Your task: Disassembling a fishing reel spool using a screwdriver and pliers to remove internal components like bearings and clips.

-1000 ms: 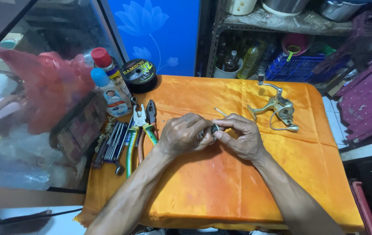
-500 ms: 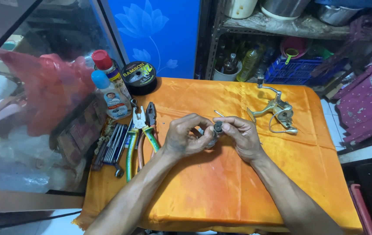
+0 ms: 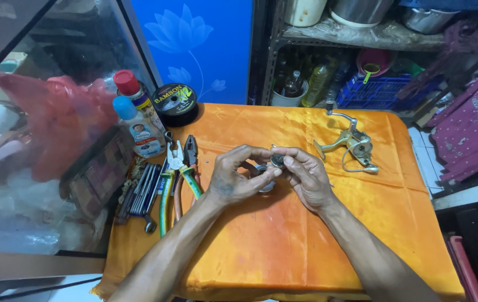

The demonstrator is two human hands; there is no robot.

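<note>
Orange cloth covers the bench [image 3: 283,246]; pliers [image 3: 180,168] lie at its left. My left hand [image 3: 233,179] and right hand [image 3: 305,176] pinch a small round metal part [image 3: 276,161] together above the middle. A fishing reel [image 3: 353,146] rests further right.

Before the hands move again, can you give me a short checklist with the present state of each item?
1. Small round metal part held between fingertips of both hands: ok.
2. Left hand and right hand over the orange cloth, so a dropped piece lands on it: ok.
3. Fishing reel body lying clear of the hands: ok.
4. Pliers beside the left hand: ok.
5. Part seated correctly: cannot tell, fingers hide it.
</note>
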